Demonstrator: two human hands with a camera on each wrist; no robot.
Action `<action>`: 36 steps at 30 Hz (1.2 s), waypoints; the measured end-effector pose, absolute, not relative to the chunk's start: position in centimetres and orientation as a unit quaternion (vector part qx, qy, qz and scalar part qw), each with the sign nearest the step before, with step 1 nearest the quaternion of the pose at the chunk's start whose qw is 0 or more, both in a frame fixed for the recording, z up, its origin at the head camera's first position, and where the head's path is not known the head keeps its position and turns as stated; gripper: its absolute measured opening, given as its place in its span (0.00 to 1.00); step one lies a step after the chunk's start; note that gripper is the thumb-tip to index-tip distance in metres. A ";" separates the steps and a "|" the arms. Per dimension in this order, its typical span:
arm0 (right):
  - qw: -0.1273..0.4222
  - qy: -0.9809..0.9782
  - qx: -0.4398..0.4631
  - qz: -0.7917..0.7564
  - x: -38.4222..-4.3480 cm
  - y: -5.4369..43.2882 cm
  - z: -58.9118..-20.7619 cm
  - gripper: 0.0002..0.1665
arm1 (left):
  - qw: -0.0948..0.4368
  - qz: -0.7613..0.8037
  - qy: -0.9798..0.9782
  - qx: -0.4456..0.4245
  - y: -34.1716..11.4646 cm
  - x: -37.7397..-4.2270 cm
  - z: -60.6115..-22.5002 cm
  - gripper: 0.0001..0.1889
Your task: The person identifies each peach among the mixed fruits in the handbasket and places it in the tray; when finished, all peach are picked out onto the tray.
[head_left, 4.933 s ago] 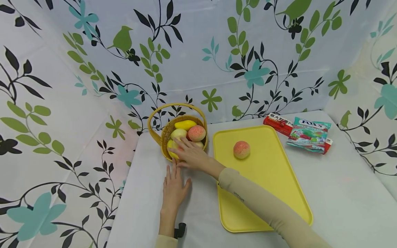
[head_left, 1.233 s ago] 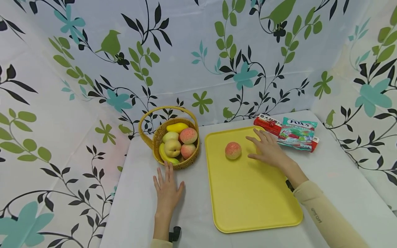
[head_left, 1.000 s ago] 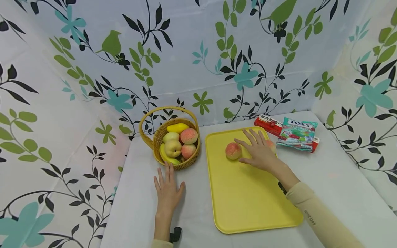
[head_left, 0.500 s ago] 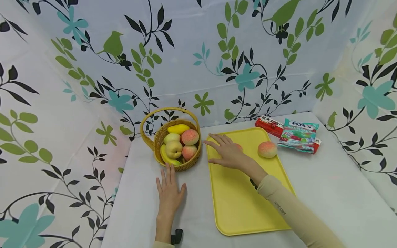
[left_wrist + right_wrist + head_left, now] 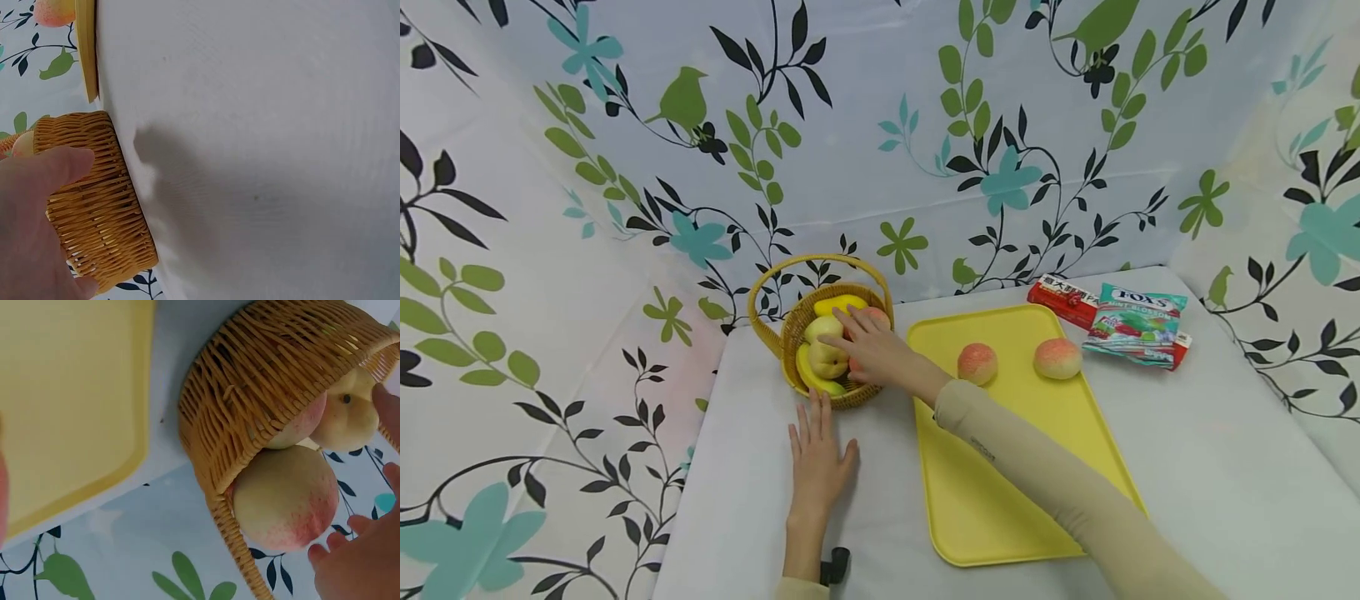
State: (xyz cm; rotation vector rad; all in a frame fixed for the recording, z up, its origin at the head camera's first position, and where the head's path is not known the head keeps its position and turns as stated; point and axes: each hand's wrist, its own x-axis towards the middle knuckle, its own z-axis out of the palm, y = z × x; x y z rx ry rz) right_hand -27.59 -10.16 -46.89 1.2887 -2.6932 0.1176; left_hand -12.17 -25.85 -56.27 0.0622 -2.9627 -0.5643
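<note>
My right hand [image 5: 880, 354] reaches over the wicker basket [image 5: 857, 398], fingers spread. In the right wrist view, its fingertips hang close to a large peach [image 5: 284, 497] and a pale yellow fruit [image 5: 344, 412] with a dark dot, gripping neither. A second peach lies partly hidden behind the basket wall. More fruit fills the basket: a banana [image 5: 812, 377] at the front and a plump yellow fruit [image 5: 842, 305] at the back. Fingers straight, my left hand [image 5: 816, 471] touches the basket's front; the left wrist view shows the thumb against the woven side [image 5: 94, 212].
Right of the basket lies a yellow tray [image 5: 1000, 517] bearing two peaches, one near its middle [image 5: 977, 364] and one by its right edge [image 5: 1057, 358]. A FOX'S candy bag [image 5: 1135, 325] lies across a red packet [image 5: 1063, 300] behind it. Patterned cloth hangs around the table.
A second peach now sits at the tray's right edge, let go by my right hand. That hand has since swept left across the tray to the basket. My left hand stays at the basket.
</note>
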 end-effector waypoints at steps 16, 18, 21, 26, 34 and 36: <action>0.066 -0.940 0.330 0.047 -29.3 -10.6 -48.6 0.34 | 0.082 -0.176 -0.981 0.025 -25.8 -12.2 -57.0 0.53; 0.063 -0.940 0.332 0.047 -29.3 -10.4 -48.6 0.32 | 0.099 -0.185 -0.978 0.020 -25.8 -12.2 -57.3 0.54; 0.075 -0.937 0.339 0.050 -29.3 -10.1 -48.6 0.30 | 0.111 -0.188 -0.976 0.015 -25.8 -12.2 -57.5 0.54; 0.095 -0.930 0.348 0.069 -29.3 -10.0 -48.8 0.27 | 0.092 -0.168 -0.981 0.020 -25.9 -12.2 -56.7 0.53; 0.124 -0.926 0.349 0.079 -29.4 -10.0 -49.3 0.25 | 0.092 -0.161 -0.982 0.019 -25.9 -12.2 -56.2 0.53; 0.127 -0.924 0.351 0.084 -29.3 -9.9 -49.3 0.24 | 0.100 -0.163 -0.981 0.019 -25.8 -12.1 -56.2 0.53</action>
